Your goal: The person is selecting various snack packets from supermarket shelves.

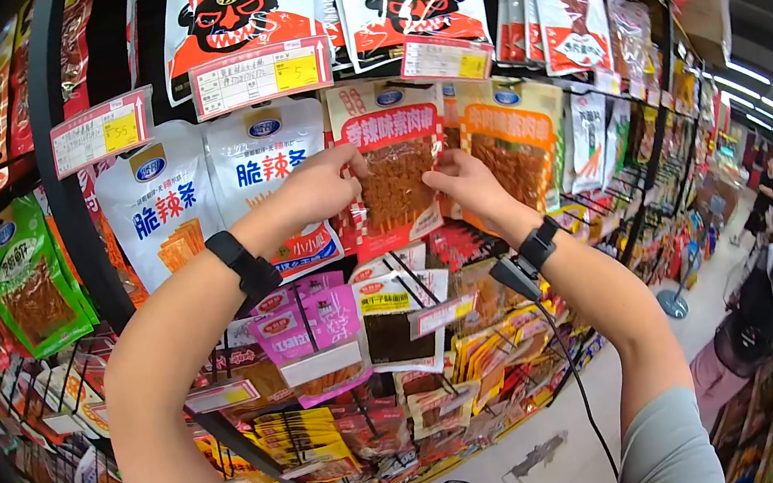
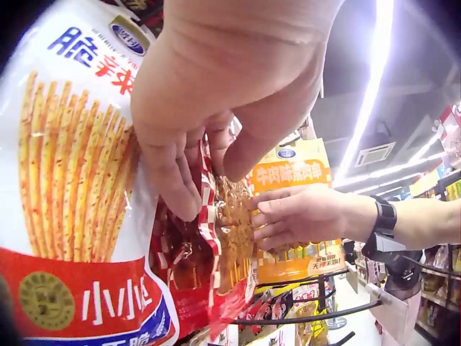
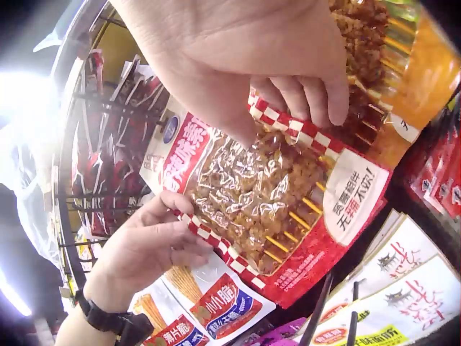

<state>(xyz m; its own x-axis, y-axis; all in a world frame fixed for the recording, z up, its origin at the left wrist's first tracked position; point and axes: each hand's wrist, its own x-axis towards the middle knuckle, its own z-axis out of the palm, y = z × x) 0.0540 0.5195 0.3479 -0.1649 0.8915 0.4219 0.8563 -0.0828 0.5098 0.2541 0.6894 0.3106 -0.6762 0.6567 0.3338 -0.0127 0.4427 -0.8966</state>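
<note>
Red-and-cream rectangular plastic snack packet (image 1: 395,187): I see left grip (image 1: 326,186) and right grip (image 1: 479,191), each narrowly parted, pinching opposite edges.

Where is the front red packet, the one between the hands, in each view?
Head: the red packet is upper centre, between left hand and right hand.
Left wrist: red packet near centre, below the left hand, seen edge-on.
Right wrist: red packet at centre, tilted, front showing.
Shared landmark: orange packet, to its right in head and left wrist views, upper right in right wrist.
</note>
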